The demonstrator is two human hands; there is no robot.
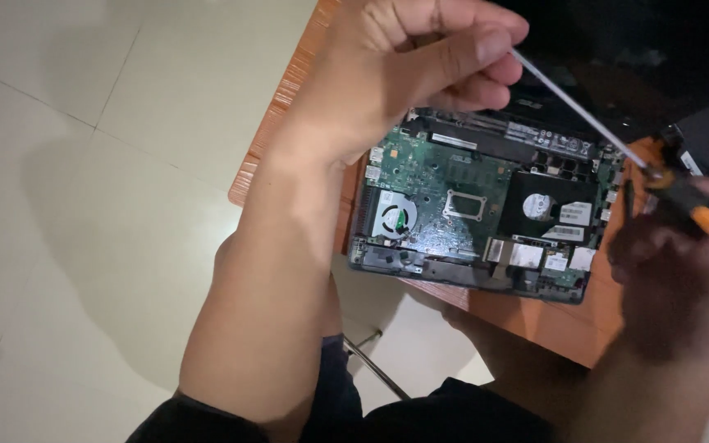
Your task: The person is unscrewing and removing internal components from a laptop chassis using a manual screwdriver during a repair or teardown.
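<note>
- Left hand (408,61) is curled, its thumb and fingers pinched around the tip of the screwdriver (617,139), above the far edge of the opened laptop (478,205).
- Right hand (683,262), in shadow, grips the screwdriver's orange and black handle at the laptop's right side.
- Laptop lies on a wooden table (535,316), green board, round fan (395,219) and black drive (547,209) exposed.
- Left forearm crosses the table's near-left corner, hiding part of the laptop's left edge.
- Pale floor tiles (84,164) lie to the left.
</note>
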